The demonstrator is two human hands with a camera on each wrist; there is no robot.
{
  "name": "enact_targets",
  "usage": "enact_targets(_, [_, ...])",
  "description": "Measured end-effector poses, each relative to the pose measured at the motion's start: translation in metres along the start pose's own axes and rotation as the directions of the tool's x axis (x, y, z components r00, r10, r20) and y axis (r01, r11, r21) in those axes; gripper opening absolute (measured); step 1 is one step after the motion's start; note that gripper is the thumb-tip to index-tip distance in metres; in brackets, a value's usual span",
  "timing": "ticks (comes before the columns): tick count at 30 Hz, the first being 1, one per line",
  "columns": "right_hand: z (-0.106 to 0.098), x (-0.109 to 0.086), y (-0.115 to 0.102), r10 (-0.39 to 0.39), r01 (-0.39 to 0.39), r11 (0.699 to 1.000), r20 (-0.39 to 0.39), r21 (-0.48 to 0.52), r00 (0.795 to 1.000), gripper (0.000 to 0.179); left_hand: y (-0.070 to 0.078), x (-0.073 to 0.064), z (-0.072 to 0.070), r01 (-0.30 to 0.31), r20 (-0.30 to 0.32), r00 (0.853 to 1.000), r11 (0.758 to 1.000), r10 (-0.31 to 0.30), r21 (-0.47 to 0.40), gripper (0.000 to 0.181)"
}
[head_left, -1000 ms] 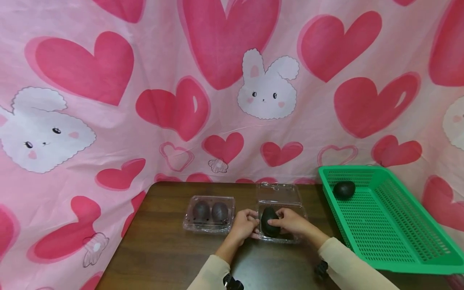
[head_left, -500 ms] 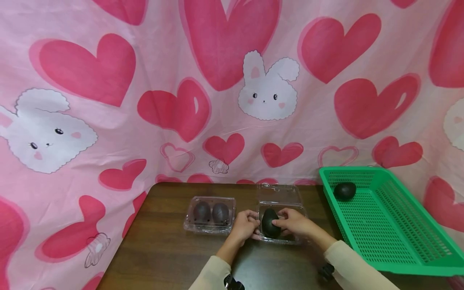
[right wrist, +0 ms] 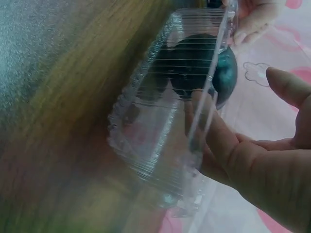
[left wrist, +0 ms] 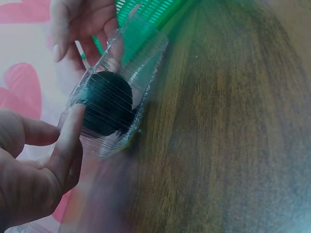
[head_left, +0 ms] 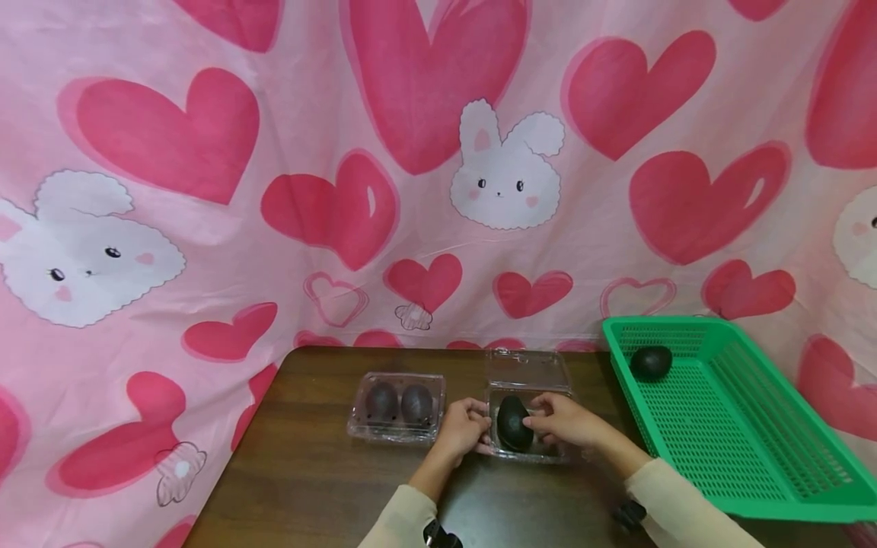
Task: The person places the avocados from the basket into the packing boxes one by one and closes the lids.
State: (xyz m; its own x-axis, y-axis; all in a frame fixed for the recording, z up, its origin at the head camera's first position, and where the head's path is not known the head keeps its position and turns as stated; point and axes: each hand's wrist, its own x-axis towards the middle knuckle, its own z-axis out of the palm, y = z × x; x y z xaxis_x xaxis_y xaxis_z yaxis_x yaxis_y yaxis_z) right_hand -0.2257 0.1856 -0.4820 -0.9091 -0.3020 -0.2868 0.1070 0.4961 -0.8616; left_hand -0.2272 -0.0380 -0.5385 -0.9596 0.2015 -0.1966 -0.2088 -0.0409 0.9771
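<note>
From my remote station, I see two hands at an open box (head_left: 537, 457) of clear plastic, which sits toward the far edge of the worktop (head_left: 301, 464), right of its middle. An avocado (head_left: 514, 423), dark and pear-shaped, lies in the left half of the box. The left hand (head_left: 459, 428) pinches the box's left rim between bent index finger and thumb. The right hand (head_left: 563, 421) is loosely spread: in its wrist view the thumb stands well apart from the fingers, while the fingers reach over the right rim to the avocado, one fingertip appearing to touch it. The box's clear lid (head_left: 527, 370) is folded back toward the worktop's far edge.

To the left, just beside the left hand, I see a closed box (head_left: 393, 435) with two avocados (head_left: 381, 401) side by side inside. At the worktop's right edge is a green basket (head_left: 795, 508); a single avocado (head_left: 651, 363) rests near the basket's far left corner. Pink cloth (head_left: 425, 217) with hearts and rabbits hangs behind.
</note>
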Motion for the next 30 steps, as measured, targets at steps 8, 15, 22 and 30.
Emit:
enact_targets(8, [-0.020,-0.014,-0.013,-0.128,0.116,0.981,-0.068,-0.152,0.990,0.058,-0.001,-0.002,0.000,0.012,-0.004,1.000,1.000,-0.012,0.007,0.024])
enact_targets(15, [-0.052,-0.029,-0.027,-0.171,0.136,0.970,-0.165,-0.203,0.971,0.057,0.000,-0.002,0.000,0.010,-0.003,1.000,1.000,-0.010,0.004,0.024])
enact_targets(22, [-0.088,-0.037,-0.025,-0.146,0.116,0.983,-0.217,-0.142,0.965,0.064,0.000,0.000,0.000,0.007,0.000,1.000,1.000,-0.007,0.004,0.023])
enact_targets(30, [-0.139,-0.030,0.003,-0.073,0.079,0.997,-0.206,0.021,0.976,0.074,0.000,0.000,0.001,0.006,0.000,1.000,1.000,-0.006,0.003,0.023])
